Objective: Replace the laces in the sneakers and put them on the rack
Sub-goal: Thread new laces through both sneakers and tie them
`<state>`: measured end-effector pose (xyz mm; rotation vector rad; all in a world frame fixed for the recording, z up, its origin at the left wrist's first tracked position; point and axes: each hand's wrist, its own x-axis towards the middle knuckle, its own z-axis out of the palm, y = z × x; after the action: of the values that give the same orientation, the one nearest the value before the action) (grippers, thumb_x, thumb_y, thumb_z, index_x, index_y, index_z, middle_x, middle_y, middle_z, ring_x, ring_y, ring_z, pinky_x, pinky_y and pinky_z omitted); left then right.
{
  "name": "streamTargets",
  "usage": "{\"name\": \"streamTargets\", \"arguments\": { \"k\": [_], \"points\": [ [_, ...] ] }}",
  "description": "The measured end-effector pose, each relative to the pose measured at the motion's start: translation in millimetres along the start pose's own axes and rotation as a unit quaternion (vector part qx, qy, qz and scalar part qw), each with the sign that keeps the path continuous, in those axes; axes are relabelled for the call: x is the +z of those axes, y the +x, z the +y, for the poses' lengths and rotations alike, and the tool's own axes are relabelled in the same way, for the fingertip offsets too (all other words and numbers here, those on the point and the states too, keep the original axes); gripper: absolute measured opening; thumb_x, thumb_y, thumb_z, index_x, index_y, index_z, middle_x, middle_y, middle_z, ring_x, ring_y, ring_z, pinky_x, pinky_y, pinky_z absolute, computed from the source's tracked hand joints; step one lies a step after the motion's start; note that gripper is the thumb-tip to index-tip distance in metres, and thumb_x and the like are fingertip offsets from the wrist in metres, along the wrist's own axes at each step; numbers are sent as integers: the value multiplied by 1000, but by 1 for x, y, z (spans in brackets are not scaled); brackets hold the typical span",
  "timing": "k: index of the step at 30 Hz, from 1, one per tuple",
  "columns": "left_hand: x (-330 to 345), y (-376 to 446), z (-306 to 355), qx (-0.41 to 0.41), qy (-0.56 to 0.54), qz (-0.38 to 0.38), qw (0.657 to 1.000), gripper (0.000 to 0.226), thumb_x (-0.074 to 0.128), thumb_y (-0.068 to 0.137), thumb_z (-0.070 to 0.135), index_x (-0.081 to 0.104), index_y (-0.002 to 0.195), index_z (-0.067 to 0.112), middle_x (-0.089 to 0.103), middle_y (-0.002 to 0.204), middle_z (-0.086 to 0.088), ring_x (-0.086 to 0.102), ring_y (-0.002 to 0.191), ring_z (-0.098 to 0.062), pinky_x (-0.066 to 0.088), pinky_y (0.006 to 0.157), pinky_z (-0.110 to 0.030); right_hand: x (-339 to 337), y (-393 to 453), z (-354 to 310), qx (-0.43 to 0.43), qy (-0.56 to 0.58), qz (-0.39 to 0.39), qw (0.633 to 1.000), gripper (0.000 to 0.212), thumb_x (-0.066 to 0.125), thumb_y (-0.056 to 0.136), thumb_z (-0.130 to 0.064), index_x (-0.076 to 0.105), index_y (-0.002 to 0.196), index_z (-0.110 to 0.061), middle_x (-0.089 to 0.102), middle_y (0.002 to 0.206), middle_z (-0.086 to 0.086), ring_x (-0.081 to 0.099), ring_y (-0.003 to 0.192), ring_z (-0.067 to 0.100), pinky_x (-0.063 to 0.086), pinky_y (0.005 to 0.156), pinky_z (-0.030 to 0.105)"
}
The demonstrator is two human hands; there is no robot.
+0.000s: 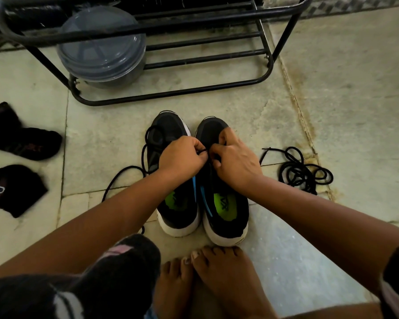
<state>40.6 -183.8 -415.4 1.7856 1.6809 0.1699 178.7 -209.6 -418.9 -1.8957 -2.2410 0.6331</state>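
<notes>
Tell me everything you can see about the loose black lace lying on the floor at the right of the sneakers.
The loose black round-cord shoelace lies on the pale stone floor, right of the black sneakers with white soles. It looks like woven cord, bunched in a tangle of several overlapping loops. One end with a tip sticks out to the upper left, pointing towards the sneakers. Nothing holds it; neither hand touches it, and it lies apart from the sneakers, across a seam between floor slabs.

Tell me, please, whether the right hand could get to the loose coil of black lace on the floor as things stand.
Probably yes. The coiled black lace lies in the open on the floor tiles just right of the right hand, nothing between them, though that hand now pinches the lace over the sneakers.
</notes>
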Motion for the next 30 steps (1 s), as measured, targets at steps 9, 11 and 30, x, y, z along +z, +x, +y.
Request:
{"name": "streamTargets", "arguments": {
  "k": [9,11,30],
  "points": [
    [0,-1,-1,2,-3,3,1000,16,60,89,31,71,97,22,69,85,5,64,80,-13,52,72,-29,2,-2,-2,39,31,21,999,21,61,87,-26,65,104,-14,39,120,1,51,97,19,45,71,30],
    [1,-1,0,-1,2,1,1000,17,59,89,32,70,98,22,70,88,4,65,82,-14,54,75,-33,2,-1,-3,41,32,17,998,19,61,87,-24,66,102,-13,40,119,1,51,96,20,41,68,28],
    [2,-8,3,3,-13,9,1000,21,59,88,34,70,100,21,71,89,4,65,83,-14,52,70,-29,8,6,-5,52,-25,2,998,17,57,90,-20,67,102,-14,36,128,2,40,109,23,37,75,30]
  ]
}}
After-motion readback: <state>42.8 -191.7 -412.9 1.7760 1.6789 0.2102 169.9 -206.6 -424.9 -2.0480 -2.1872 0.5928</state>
